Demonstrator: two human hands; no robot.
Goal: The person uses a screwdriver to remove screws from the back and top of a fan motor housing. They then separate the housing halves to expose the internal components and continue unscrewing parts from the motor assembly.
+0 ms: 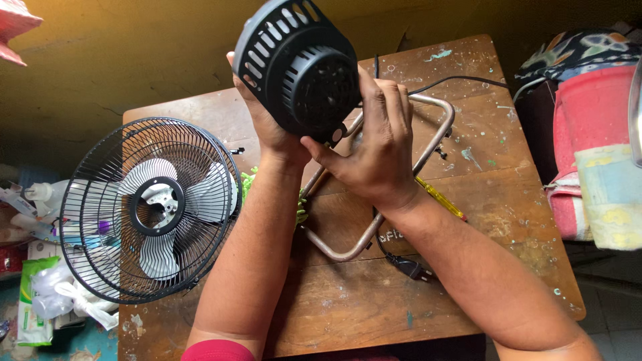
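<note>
Between both hands (334, 144), black motor housing (297, 63), rear tilted toward camera.

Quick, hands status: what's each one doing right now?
Left hand: closed on the black fan motor housing.
Right hand: also gripping the housing, from the other side.

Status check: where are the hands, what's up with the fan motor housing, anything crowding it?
Both hands, left hand and right hand, grip black fan motor housing, lifted over wooden table. Metal stand frame beneath. Fan guard with blades lies left, apart.
</note>
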